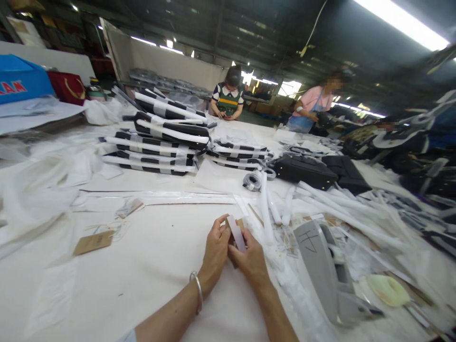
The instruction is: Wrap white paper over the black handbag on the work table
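Over the middle of the white table, my left hand [215,249] and my right hand [253,259] are closed together around a small stack of cards [236,233]. Its pale edge faces up between my fingers, and some brown shows beside it. Most of the stack is hidden by my fingers. A brown hang tag [93,242] with thin white string lies on the table to the left of my hands. Another small tag in clear plastic [130,208] lies farther back.
A grey tape dispenser [315,266] stands at the right among plastic scraps and white foam strips [265,204]. Black bags wrapped with white strips [164,130] are piled at the back left. Rolled grey straps [252,181] and a black bag [304,171] lie beyond. Two people stand across the table.
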Demonstrator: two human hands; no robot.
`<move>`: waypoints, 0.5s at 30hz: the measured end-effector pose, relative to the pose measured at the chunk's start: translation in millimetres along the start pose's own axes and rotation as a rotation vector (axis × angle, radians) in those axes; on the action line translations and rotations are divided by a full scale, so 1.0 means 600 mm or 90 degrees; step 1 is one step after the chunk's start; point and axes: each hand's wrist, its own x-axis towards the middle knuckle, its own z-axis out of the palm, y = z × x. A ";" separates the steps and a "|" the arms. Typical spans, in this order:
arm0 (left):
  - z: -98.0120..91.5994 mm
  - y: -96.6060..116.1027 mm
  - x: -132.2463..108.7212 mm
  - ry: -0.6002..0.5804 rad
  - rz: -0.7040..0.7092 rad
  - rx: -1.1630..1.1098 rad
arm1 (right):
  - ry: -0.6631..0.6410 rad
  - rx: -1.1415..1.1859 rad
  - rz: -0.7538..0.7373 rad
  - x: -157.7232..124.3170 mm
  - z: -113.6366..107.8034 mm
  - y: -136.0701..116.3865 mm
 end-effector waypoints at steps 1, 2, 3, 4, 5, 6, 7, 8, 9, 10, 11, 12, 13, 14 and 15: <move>0.000 -0.001 -0.001 -0.009 0.002 0.008 | 0.005 -0.028 -0.020 -0.002 0.002 0.002; 0.000 -0.002 -0.001 -0.016 0.003 0.015 | 0.008 -0.047 -0.034 -0.003 0.004 0.003; 0.000 -0.004 0.000 -0.022 0.007 0.024 | 0.011 -0.062 -0.044 -0.005 0.006 0.005; 0.000 -0.005 0.001 -0.028 0.012 0.035 | 0.014 -0.074 -0.052 -0.005 0.008 0.007; -0.001 -0.007 0.002 -0.033 0.019 0.046 | 0.020 -0.085 -0.056 -0.004 0.010 0.009; -0.002 -0.009 0.005 -0.037 0.028 0.056 | 0.025 -0.090 -0.058 -0.003 0.011 0.009; -0.004 -0.010 0.007 -0.038 0.034 0.064 | 0.027 -0.085 -0.056 -0.002 0.011 0.008; -0.005 -0.011 0.009 -0.039 0.037 0.069 | 0.023 -0.070 -0.050 0.000 0.010 0.005; -0.007 -0.012 0.011 -0.038 0.035 0.071 | 0.015 -0.045 -0.040 0.001 0.008 0.001; -0.009 -0.013 0.013 -0.035 0.029 0.069 | 0.006 -0.012 -0.027 0.002 0.006 -0.005; -0.011 -0.013 0.015 -0.028 0.020 0.063 | -0.005 0.023 -0.015 0.003 0.004 -0.011; -0.013 -0.014 0.017 -0.022 0.008 0.054 | -0.014 0.054 -0.004 0.003 0.001 -0.016; -0.015 -0.015 0.019 -0.017 -0.005 0.044 | -0.021 0.080 0.004 0.003 -0.001 -0.021; -0.017 -0.016 0.020 -0.012 -0.017 0.035 | -0.023 0.100 0.006 0.003 -0.001 -0.024; -0.018 -0.017 0.022 -0.010 -0.027 0.028 | -0.020 0.114 0.003 0.002 -0.001 -0.025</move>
